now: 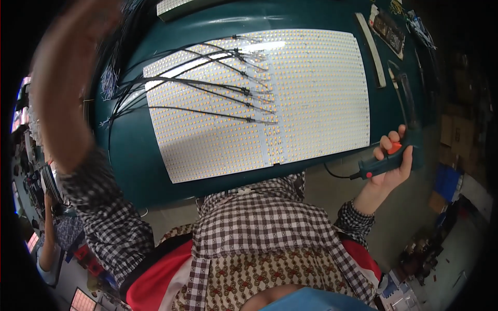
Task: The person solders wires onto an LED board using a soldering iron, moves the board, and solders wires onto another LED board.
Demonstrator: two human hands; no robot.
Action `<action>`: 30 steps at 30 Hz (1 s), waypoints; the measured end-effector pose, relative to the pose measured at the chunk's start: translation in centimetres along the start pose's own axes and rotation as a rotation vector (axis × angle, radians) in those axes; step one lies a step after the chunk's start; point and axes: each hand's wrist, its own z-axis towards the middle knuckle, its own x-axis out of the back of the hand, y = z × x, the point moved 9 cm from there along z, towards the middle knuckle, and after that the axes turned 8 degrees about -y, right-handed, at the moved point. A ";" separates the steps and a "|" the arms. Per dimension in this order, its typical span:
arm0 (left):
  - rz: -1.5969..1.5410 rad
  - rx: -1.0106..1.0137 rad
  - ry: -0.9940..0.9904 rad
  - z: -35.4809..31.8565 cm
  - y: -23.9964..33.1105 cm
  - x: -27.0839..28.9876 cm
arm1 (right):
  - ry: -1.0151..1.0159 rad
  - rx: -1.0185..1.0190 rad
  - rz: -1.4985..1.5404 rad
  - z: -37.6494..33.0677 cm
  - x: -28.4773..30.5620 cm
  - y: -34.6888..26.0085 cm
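My right hand [393, 168] is closed around the green handle of a soldering gun [371, 165] with an orange trigger, off the table's right front edge. Its thin tip points toward the far side. My left forearm [65, 103] reaches up the left side, blurred; the hand lies beyond the upper edge of the picture. Between my arms lies a white LED panel [321, 98] dotted with small yellowish LEDs. Several black cables [202, 82] cross its left half, their bare wire ends at the strip along the middle.
The panel rests on a green tabletop [132, 171]. More cables [111, 78] bunch at the left. A pale bar [371, 49] and a dark, pale-edged tray [387, 32] lie at the far right. At far left another person's arm [48, 233] shows.
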 end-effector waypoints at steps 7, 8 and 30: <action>-0.162 0.376 -0.316 -10.3 -1.8 -19.6 | -0.009 -0.023 -0.038 -2.5 -0.7 1.0; -0.179 0.412 -0.270 -11.4 -2.2 -20.3 | -0.004 -0.028 -0.035 -2.8 -0.8 1.3; 0.186 0.347 -0.237 -13.3 -2.5 -19.2 | 0.118 -0.092 -0.026 -7.7 -1.5 7.0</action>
